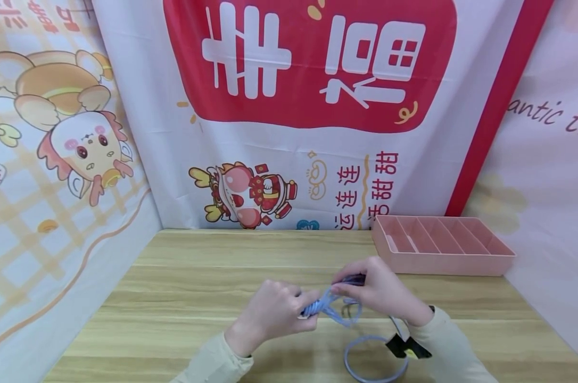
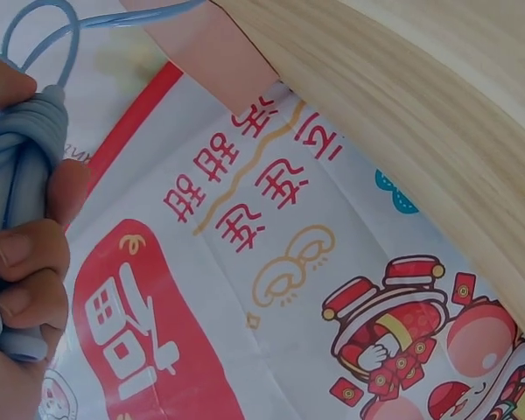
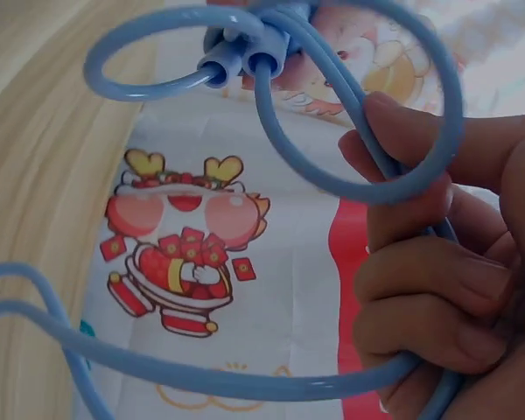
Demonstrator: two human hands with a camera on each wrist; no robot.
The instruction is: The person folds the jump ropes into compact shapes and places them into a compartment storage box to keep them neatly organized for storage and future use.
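Note:
A light blue jump rope (image 1: 323, 304) is stretched between the two hands above the wooden table. My left hand (image 1: 280, 309) grips its bundled handles (image 2: 19, 184), which have several turns of cord wound round them. In the right wrist view, cord comes out of two tube-like handle ends (image 3: 264, 54) and forms loops. Strands of the cord (image 3: 354, 87) are pinched between the thumb and finger of my right hand (image 1: 382, 290), whose other fingers curl round more cord. A further loop (image 1: 347, 361) hangs below the right hand; whether it touches the table cannot be told.
A pink tray (image 1: 444, 264) with several slots stands at the table's back right corner. Printed cloth (image 1: 270, 175) hangs behind the table (image 1: 174, 298) and at both sides. A black piece (image 1: 407, 347) shows by the right sleeve.

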